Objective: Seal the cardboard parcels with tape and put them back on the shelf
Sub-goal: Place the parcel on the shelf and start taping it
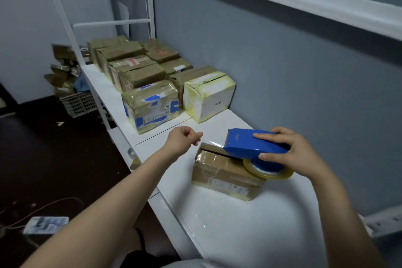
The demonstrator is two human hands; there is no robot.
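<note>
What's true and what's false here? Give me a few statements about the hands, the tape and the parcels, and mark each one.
1. The right hand grips the blue tape dispenser. True.
2. The dispenser rests on the floor. False: it is on top of a brown parcel that lies on the white shelf.
3. The left hand also holds the dispenser. False: it is off to the dispenser's left, not touching it.
4. More parcels stand further along the shelf. True.
5. The tape roll is red. False: it looks clear and yellowish.
</note>
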